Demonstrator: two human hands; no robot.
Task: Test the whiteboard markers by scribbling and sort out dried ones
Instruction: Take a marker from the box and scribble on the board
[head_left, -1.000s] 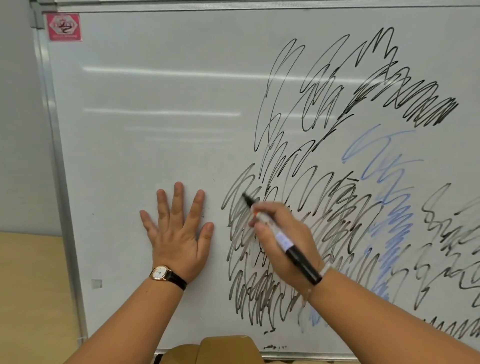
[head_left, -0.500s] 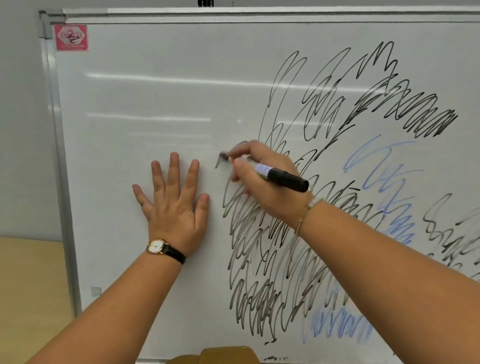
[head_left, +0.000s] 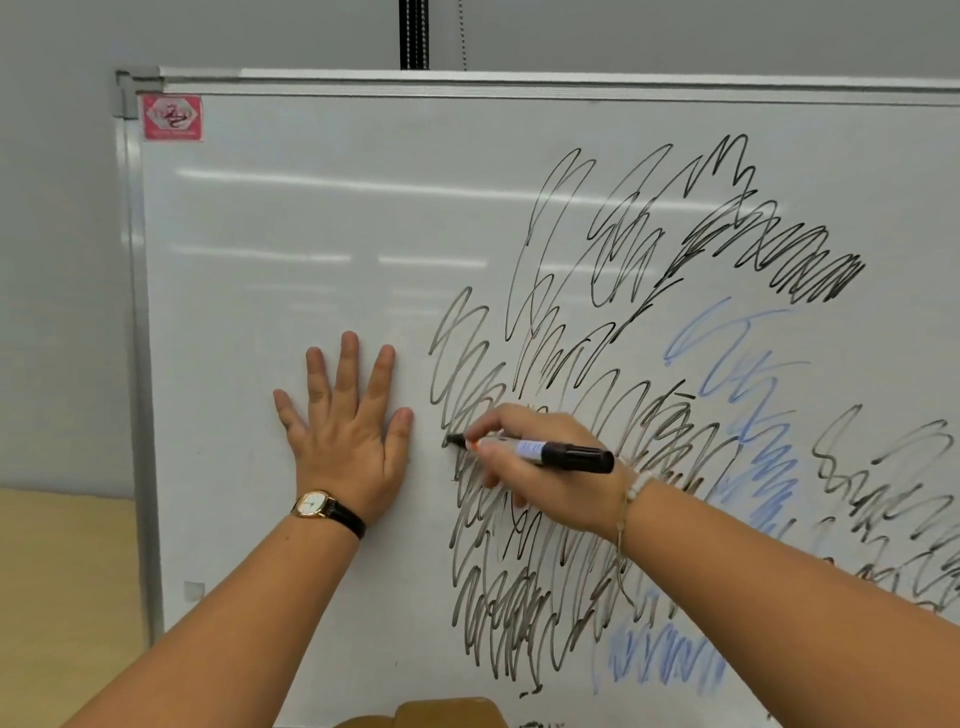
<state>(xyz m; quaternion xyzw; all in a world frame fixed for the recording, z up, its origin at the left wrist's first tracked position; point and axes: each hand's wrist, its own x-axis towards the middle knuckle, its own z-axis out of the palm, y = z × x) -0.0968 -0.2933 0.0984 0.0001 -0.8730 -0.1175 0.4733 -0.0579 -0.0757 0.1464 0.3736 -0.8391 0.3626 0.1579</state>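
Marker (head_left: 540, 451), black-bodied with a pale label, lies against the whiteboard (head_left: 311, 234) in your right hand (head_left: 550, 488), whose thumb and fingers pinch the barrel close behind the nib. Its long axis runs nearly level, nib (head_left: 454, 440) at 9 o'clock and blunt black end at 3 o'clock, with the nib touching the left edge of the black scribbles (head_left: 519, 597). Your left hand (head_left: 348, 441) rests flat on the board with fingers spread and straight, holding nothing. It sits at 9 o'clock from the nib, its thumb just beside it, so any stroke carried further that way meets the thumb; bare board lies towards 11 o'clock. Lines near the nib look greyer than the dense black patch at 1 o'clock, which suggests weak ink, though glare makes this uncertain. Blue scribbles (head_left: 753, 415) lie at 3 o'clock, partly behind your right forearm.

Not shown: any other markers or a place for dried ones. Label print is too small to read, and whether the black end is a posted cap cannot be told. A tan object (head_left: 447, 714) at 6 o'clock is cut off by the frame.
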